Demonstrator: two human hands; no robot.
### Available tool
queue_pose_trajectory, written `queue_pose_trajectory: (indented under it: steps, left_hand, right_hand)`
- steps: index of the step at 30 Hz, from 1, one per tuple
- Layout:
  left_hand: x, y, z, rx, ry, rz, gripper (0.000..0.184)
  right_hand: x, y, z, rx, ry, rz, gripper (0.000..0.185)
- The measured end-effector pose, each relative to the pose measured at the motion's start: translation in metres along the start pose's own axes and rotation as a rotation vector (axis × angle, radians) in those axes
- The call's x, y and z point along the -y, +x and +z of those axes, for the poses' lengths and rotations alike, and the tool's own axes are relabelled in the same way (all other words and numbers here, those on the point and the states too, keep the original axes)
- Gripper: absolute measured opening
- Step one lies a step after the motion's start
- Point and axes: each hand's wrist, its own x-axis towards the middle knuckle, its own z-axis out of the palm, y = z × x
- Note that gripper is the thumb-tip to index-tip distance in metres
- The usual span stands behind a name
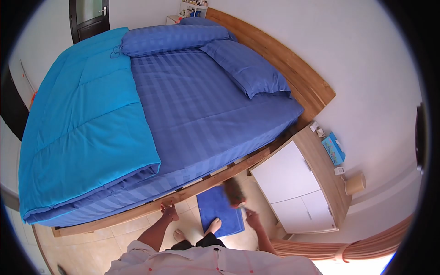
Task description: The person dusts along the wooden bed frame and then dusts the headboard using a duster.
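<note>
My right hand [253,221] grips the handle of a brown duster [234,191], its fluffy head blurred and raised over the blue mat [219,208]. A patch of red shows where the head meets the handle. With fingers spread, my left hand [170,212] is at the wooden bed frame [183,196]; whether it touches the rail I cannot tell. Above the frame lies the mattress in a blue striped sheet [183,105]. A turquoise comforter [91,114] is folded over its left side.
A blue pillow [250,68] and a bolster [176,39] lie toward the wooden headboard [293,59]. To the right stands a white-fronted cabinet [288,178] bearing a blue box [333,149] and a beige cylinder [355,184]. A curtain [321,250] hangs at the lower right.
</note>
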Motion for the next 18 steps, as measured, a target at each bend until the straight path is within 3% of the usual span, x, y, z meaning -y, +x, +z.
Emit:
queue_pose_trajectory:
  steps: [3, 5, 7, 9, 11, 13, 17, 18]
  left_hand:
    - [-0.005, 0.004, 0.009, -0.026, 0.041, -0.019, 0.109]
    - [-0.007, -0.013, -0.001, -0.044, -0.027, -0.023, 0.104]
    - [-0.005, -0.015, -0.002, -0.039, -0.008, -0.015, 0.105]
    - [-0.007, -0.014, -0.005, -0.039, 0.01, -0.004, 0.105]
    - [-0.008, -0.016, -0.009, -0.009, 0.018, -0.02, 0.104]
    - [-0.005, -0.011, -0.008, -0.005, 0.057, -0.001, 0.104]
    - [-0.011, -0.024, -0.017, 0.007, 0.077, 0.005, 0.103]
    - [-0.011, -0.024, -0.018, 0.005, 0.085, 0.01, 0.103]
  right_hand:
    - [0.042, 0.018, -0.05, -0.252, -0.123, 0.19, 0.035]
    - [0.031, 0.025, -0.039, -0.35, -0.108, 0.101, 0.038]
    - [0.064, 0.027, -0.028, -0.2, -0.14, 0.191, 0.041]
    - [0.029, 0.02, 0.032, -0.097, -0.265, 0.013, 0.042]
    - [0.086, -0.013, 0.055, -0.022, -0.045, -0.065, 0.043]
    - [0.106, -0.042, 0.081, 0.009, -0.142, -0.223, 0.046]
    - [0.101, -0.05, 0.077, 0.054, -0.137, -0.374, 0.052]
    - [0.089, -0.04, 0.058, 0.186, -0.217, -0.228, 0.053]
